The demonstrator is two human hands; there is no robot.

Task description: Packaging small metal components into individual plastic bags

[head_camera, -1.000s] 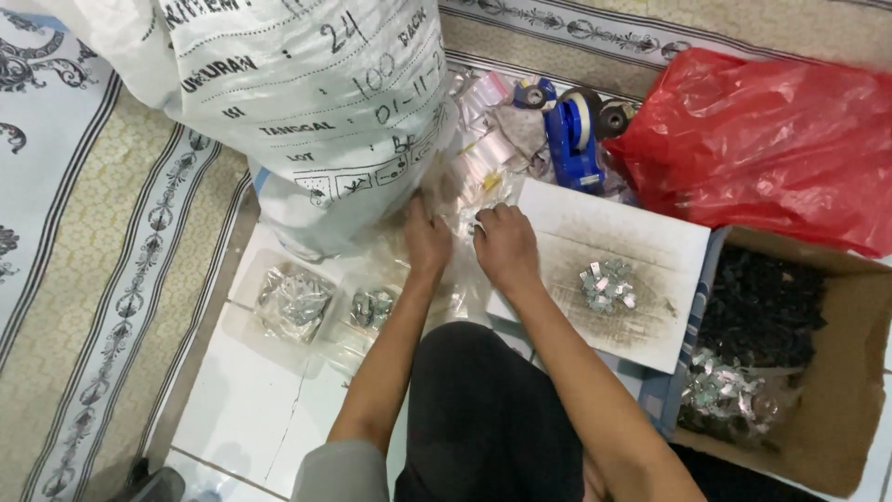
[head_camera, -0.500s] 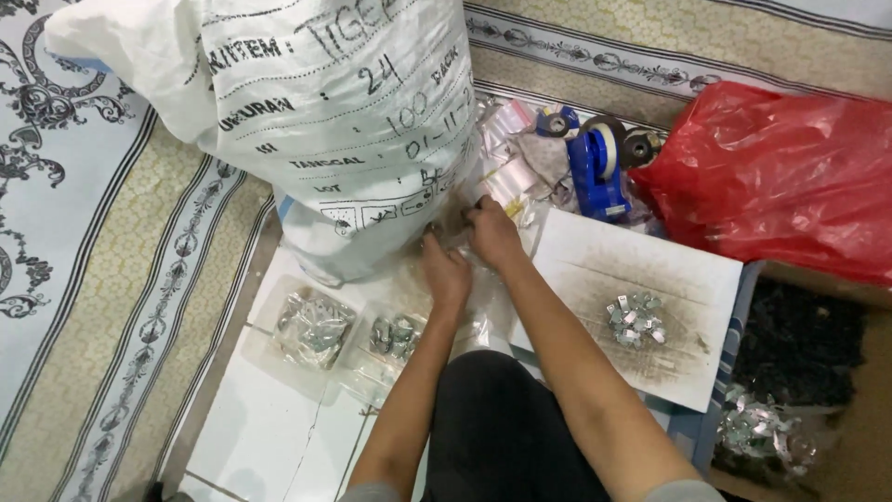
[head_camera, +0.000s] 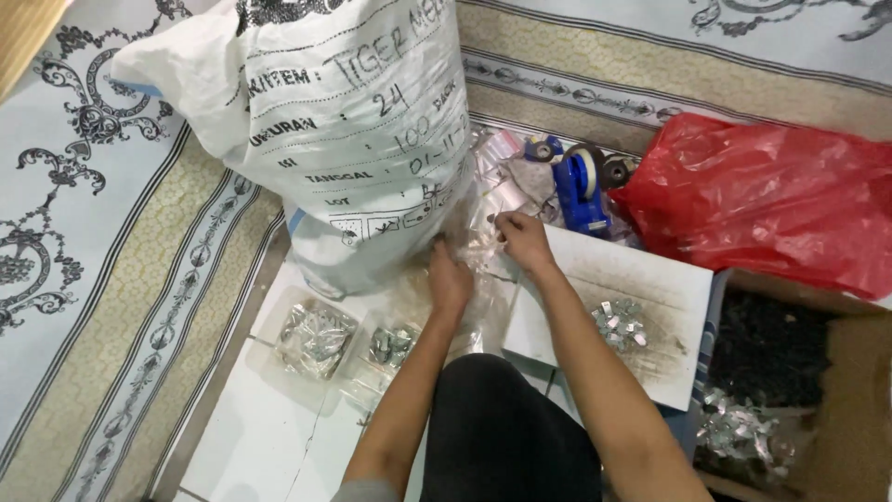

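Left hand point(head_camera: 450, 279) presses flat on a clear plastic bag point(head_camera: 476, 244), fingers spread narrow over the film; right hand point(head_camera: 525, 240) pinches the bag's upper edge between thumb and fingertips. Bag lies crumpled on the white tile floor point(head_camera: 251, 437), touching the foot of the big white sack point(head_camera: 344, 130). Long axis looks to run from the left hand up and right toward the pinch, mouth probably at the pinched end; film too wrinkled to be sure. Cannot tell if anything is inside it.

Progress, as a judgement: two clear packets of small metal pieces, a larger one point(head_camera: 316, 336) and a smaller one point(head_camera: 391, 346), lie filled just below the sack to its left. Loose metal pieces point(head_camera: 620, 323) sit on a white board point(head_camera: 650, 284) right of the sack, so more is left. Further right of the sack: blue tape dispenser point(head_camera: 578, 191), red plastic bag point(head_camera: 771, 200), cardboard box point(head_camera: 850, 372) with dark parts and another shiny heap.
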